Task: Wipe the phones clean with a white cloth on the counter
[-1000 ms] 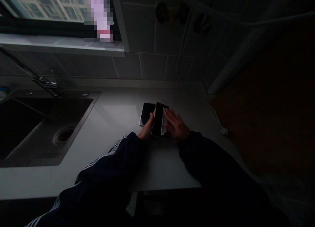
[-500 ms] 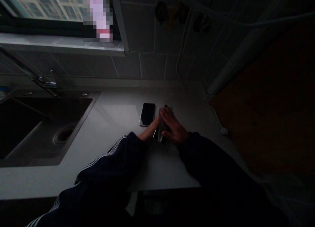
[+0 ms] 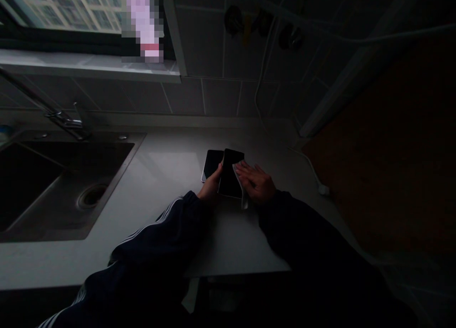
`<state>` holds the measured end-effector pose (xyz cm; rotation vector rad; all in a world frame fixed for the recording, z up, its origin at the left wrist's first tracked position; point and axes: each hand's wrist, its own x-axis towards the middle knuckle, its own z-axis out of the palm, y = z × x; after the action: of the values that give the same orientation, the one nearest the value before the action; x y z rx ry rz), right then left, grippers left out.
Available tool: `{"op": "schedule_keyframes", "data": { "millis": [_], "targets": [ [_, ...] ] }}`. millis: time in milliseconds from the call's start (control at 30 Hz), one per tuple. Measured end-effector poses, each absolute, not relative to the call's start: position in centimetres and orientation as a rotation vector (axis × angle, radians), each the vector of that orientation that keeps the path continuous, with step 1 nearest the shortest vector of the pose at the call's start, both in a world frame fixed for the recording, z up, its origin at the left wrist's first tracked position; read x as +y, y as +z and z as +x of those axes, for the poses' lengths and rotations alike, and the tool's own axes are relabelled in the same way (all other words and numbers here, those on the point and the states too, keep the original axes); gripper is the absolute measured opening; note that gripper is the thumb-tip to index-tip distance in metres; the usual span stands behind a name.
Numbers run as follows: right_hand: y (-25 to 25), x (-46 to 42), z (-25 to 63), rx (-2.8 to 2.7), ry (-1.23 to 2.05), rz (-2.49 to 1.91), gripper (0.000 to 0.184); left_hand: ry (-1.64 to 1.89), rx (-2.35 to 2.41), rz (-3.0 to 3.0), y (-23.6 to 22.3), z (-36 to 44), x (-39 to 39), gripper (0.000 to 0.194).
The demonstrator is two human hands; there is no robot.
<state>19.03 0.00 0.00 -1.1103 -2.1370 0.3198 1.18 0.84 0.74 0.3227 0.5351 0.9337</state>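
My left hand (image 3: 211, 182) grips a dark smartphone (image 3: 230, 176) by its left edge, thumb along the side. The phone's black face is turned up toward me, just above the counter. Against the phone's right side lies a pale, thin cloth or wipe (image 3: 244, 199), pressed there under the fingers of my right hand (image 3: 257, 182). A second phone (image 3: 211, 160), with a black screen and light frame, rests on the counter behind my left hand and is partly covered by the held phone.
A white counter (image 3: 160, 204) runs along the tiled wall. At the left is a steel sink (image 3: 114, 185) with a faucet (image 3: 67, 121). A white cable (image 3: 313, 169) with a plug end lies at the right, beside a brown wooden panel (image 3: 384, 166). The room is dim.
The held phone has turned to show its black face more fully. My right hand and the cloth have shifted right across it, uncovering most of the face.
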Motion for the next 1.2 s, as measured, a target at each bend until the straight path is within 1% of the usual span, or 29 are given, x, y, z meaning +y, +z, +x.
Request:
{"op": "schedule_keyframes", "data": {
  "millis": [167,333,433,500,567,633,800,867,967,1100,1200],
  "targets": [
    [-0.7,0.6,19.4,-2.092,0.319,-1.202,0.052,0.982,0.513,0.449,0.3,1.2,0.4,0.049],
    [-0.9,0.7,19.6,-2.134,0.311,-1.174,0.065,0.790,0.542,0.573,-0.1,0.8,0.0,0.058],
    [-0.9,0.4,19.2,-2.218,0.322,-1.095,0.078,0.870,0.505,0.563,0.0,1.0,0.0,0.054],
    [-0.9,0.1,18.9,-2.295,0.351,-0.984,0.083,0.899,0.510,0.525,0.1,1.2,0.2,0.056],
    [-0.7,-0.3,18.7,-2.347,0.403,-0.875,0.080,0.882,0.524,0.480,0.1,1.1,0.4,0.066],
    [-0.5,-0.7,18.5,-2.373,0.452,-0.790,0.073,0.906,0.521,0.456,0.0,0.8,0.6,0.072],
    [0.2,-1.3,18.4,-2.274,0.424,-0.669,0.040,0.975,0.545,0.450,-0.2,0.3,1.1,0.071],
    [0.4,-1.4,18.5,-2.216,0.390,-0.695,0.031,0.946,0.551,0.441,-0.1,0.3,1.1,0.074],
    [0.6,-1.3,18.6,-2.141,0.330,-0.790,0.031,0.925,0.558,0.437,0.4,0.3,1.0,0.077],
    [0.6,-0.9,19.1,-2.048,0.264,-0.953,0.036,0.915,0.583,0.433,1.1,0.2,0.8,0.076],
    [0.4,-0.3,19.4,-2.076,0.258,-1.093,0.041,0.885,0.558,0.416,1.0,0.1,0.8,0.077]
  ]
}}
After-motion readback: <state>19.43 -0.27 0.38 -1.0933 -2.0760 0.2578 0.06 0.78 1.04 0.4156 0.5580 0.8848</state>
